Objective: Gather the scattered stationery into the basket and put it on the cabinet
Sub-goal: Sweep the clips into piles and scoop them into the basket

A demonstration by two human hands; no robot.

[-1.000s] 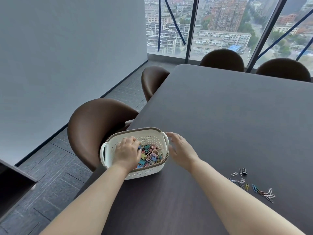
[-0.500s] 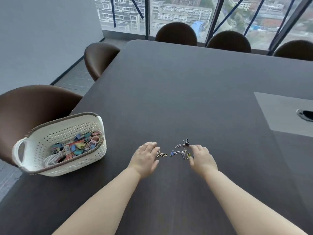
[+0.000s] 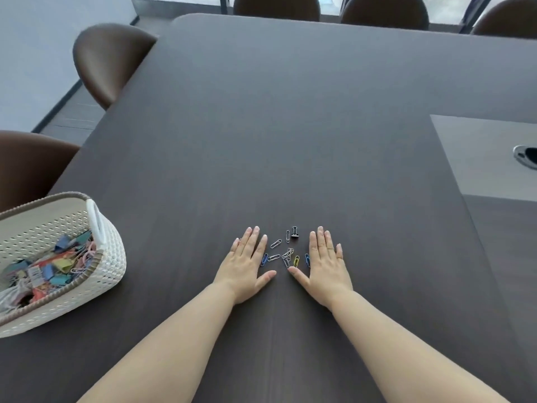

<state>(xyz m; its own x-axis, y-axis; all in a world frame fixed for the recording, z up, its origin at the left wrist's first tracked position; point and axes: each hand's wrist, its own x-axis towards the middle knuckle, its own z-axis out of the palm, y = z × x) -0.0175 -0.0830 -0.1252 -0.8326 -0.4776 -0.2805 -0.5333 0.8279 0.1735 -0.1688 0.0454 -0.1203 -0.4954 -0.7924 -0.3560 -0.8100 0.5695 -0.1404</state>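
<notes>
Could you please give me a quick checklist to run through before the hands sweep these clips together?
1. Left hand flat on the table, left of the clips: ok.
2. Right hand flat, right of the clips: ok.
3. Both hands empty: ok.
4. All clips between the hands: not ok; blue ones sit at the palm edges.
5. Black binder clip within the sweep: ok.
6. Basket upright on the table's left: ok.

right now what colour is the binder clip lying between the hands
Black; the binder clip shows best in the head view.
</notes>
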